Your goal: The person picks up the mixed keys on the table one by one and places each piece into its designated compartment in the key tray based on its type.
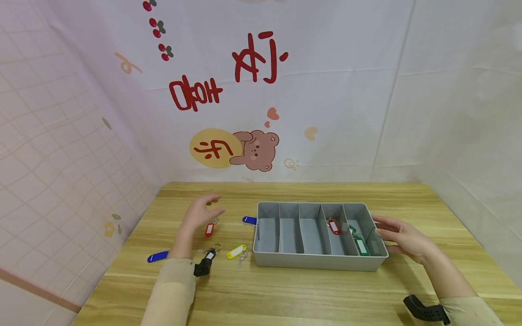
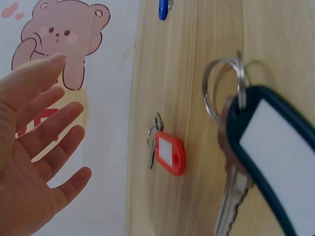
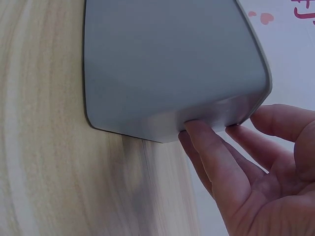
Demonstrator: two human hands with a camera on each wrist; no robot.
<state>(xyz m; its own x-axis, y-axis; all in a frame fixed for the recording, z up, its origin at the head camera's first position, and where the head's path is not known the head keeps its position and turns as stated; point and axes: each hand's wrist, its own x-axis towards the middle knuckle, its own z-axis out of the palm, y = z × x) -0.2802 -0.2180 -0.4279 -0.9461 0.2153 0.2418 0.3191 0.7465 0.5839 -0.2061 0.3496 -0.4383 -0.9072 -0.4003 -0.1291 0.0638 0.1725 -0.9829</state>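
My left hand (image 1: 199,213), fingers spread and holding nothing, hovers over the table just above a red key tag (image 1: 209,230). In the left wrist view that red tag lies flat with its ring and key, apart from the fingers. A dark key tag (image 2: 275,147) with a key lies near the left wrist. My right hand (image 1: 408,238) touches the outer right end of a grey divided tray (image 1: 318,261). Its extended fingers (image 3: 209,147) rest against the end wall. Inside the tray, a red key tag (image 1: 334,227) and green key tags (image 1: 361,246) occupy the two rightmost compartments.
A yellow key tag (image 1: 236,251) with a key lies left of the tray. One blue tag (image 1: 249,220) is close by the tray's left wall, another blue tag (image 1: 157,256) farther left. A printed cloth wall (image 1: 326,90) stands behind the wooden table (image 1: 310,299).
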